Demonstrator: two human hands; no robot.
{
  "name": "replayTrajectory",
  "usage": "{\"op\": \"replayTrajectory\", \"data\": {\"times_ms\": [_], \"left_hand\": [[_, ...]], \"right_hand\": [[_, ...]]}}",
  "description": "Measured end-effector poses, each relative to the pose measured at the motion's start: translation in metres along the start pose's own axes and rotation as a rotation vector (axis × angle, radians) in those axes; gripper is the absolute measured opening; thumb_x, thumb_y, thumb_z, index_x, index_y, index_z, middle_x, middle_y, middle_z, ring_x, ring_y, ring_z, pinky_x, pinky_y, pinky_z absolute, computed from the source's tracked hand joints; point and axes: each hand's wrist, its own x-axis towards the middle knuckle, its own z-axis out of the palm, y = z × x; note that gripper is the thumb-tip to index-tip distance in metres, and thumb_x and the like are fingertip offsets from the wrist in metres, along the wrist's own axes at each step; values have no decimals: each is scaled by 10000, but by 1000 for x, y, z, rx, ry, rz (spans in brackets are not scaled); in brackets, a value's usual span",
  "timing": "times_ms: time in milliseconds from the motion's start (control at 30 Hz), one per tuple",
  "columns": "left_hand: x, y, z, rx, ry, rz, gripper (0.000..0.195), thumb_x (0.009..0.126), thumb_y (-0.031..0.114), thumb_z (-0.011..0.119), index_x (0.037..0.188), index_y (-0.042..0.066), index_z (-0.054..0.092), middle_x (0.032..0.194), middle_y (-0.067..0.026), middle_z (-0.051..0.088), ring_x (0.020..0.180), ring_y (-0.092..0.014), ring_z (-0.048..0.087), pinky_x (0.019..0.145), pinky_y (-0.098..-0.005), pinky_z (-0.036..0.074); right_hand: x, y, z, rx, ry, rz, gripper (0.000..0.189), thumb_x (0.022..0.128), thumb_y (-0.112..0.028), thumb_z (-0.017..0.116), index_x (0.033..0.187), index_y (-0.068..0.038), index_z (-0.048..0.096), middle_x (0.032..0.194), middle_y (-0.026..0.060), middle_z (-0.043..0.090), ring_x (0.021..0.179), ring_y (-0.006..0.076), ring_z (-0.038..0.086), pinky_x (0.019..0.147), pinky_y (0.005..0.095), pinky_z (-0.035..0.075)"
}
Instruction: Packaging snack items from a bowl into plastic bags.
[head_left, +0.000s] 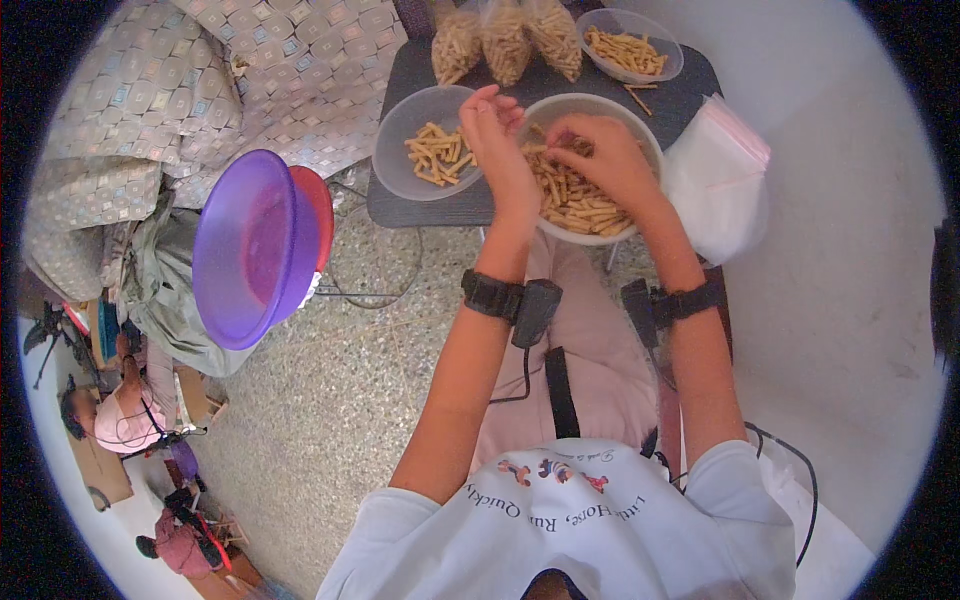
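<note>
A large white bowl (654, 135) full of thin, golden-brown snack sticks (577, 206) stands on the small dark table in front of me. My right hand (604, 154) reaches down into it, thumb and fingers among the sticks; whether a stick is pinched there cannot be made out. Over the gap between this bowl and a shallower translucent bowl (390, 161) is my left hand (495, 135), palm turned inward, fingers apart and slightly curled, with nothing visible in it. In the translucent bowl lies a smaller heap of shorter stick pieces (439, 154), partly covered by the left hand.
Three filled clear plastic bags (504, 49) stand at the dark table's (420, 216) back. Beside them is a clear bowl (675, 64) of sticks, with loose sticks (639, 99) nearby. Empty plastic bags (716, 180) lie right. Purple basin (244, 247) at left; two people (131, 424) beyond.
</note>
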Motion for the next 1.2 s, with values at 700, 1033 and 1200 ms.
{"op": "replayTrajectory", "data": {"times_ms": [700, 1033, 1200], "left_hand": [[-4, -2, 11, 397, -442, -34, 215, 879, 138, 570, 1028, -10, 616, 980, -58, 631, 899, -124, 574, 805, -255, 439], [-2, 4, 12, 376, -429, -139, 239, 900, 182, 553, 1042, -1, 609, 937, -50, 636, 783, -90, 563, 686, -221, 448], [-3, 7, 13, 204, -427, -237, 236, 917, 205, 533, 1017, -5, 575, 829, -32, 616, 735, -87, 584, 622, -206, 433]], "right_hand": [[1, 4, -7, 343, 424, 147, 167, 821, -140, 641, 938, -28, 599, 885, 50, 642, 834, 133, 603, 787, 270, 465], [3, 13, -7, 434, 420, 174, 159, 827, -122, 631, 955, -28, 615, 928, 53, 643, 852, 135, 599, 787, 265, 464], [4, 12, -6, 317, 412, 168, 161, 850, -122, 598, 981, -32, 622, 968, 64, 637, 878, 142, 596, 795, 272, 463]]}}
